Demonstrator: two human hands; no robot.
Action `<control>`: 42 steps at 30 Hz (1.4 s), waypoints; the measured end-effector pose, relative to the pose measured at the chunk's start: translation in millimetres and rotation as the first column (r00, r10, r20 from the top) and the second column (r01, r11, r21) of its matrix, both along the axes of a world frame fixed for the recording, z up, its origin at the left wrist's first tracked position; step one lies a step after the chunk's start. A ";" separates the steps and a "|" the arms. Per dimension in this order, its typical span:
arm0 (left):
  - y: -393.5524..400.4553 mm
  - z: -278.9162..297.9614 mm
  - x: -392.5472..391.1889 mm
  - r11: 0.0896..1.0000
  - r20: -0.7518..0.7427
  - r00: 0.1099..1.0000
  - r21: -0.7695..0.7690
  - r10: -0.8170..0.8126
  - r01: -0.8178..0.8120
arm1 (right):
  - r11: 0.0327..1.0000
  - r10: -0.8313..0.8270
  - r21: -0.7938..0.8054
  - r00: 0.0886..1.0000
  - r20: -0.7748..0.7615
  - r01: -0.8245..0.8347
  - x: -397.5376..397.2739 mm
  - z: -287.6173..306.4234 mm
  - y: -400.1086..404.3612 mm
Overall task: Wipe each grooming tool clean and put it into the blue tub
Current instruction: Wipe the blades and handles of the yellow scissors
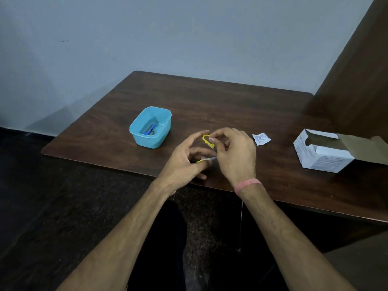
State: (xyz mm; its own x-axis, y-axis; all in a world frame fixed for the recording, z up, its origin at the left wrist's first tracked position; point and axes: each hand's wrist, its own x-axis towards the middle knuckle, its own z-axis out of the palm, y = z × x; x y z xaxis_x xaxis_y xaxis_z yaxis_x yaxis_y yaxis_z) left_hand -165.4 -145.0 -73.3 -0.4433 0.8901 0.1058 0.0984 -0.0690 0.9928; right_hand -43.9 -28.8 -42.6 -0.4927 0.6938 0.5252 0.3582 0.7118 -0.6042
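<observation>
**Above the table edge: little yellow scissors get wiped**

Between both hands sit the yellow scissors (pixel 206 149). The left hand (pixel 186 162) pinches one handle; the right hand (pixel 233 154) pinches the blades. Rub slowly, fingers off the sharp tip. The blue tub (pixel 139 139) waits nearby, left.

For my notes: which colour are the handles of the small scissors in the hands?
Yellow, seen in the head view: scissors.

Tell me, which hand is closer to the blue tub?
Left. The left hand is just right of the blue tub, nearer the person. The right hand is farther right, beyond the left hand, pinching the yellow scissors.
</observation>
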 end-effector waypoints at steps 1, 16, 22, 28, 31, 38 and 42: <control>-0.4 -0.3 0.1 1.000 0.004 1.000 0.000 0.005 -0.005 | 1.000 0.003 0.005 1.000 0.001 -0.003 -0.8 0.1 -1.1; -1.0 -2.4 2.9 0.999 0.002 0.999 0.018 0.032 -0.032 | 0.998 0.001 -0.068 0.999 -0.041 -0.004 2.4 1.1 -2.3; -1.0 -2.4 4.7 0.999 -0.039 0.998 0.013 0.039 -0.039 | 0.988 -0.059 -0.148 0.994 -0.095 0.045 3.1 0.7 4.1; -1.5 -2.5 3.5 1.000 -0.074 0.997 -0.020 0.016 -0.018 | 0.997 0.014 0.079 0.999 -0.031 -0.012 3.2 2.1 2.8; -1.2 -3.5 1.8 1.000 -0.060 0.998 -0.013 0.010 -0.011 | 0.970 0.055 0.236 0.998 -0.011 -0.051 6.1 2.1 5.3; -1.2 -3.1 -0.2 1.000 -0.047 0.998 -0.009 -0.030 0.030 | 0.715 0.154 0.651 0.965 0.211 -0.256 20.3 6.2 15.9; -0.2 -3.3 -1.2 0.999 -0.055 0.998 -0.016 -0.040 0.039 | 0.591 0.205 0.732 0.941 0.269 -0.338 23.0 13.1 18.3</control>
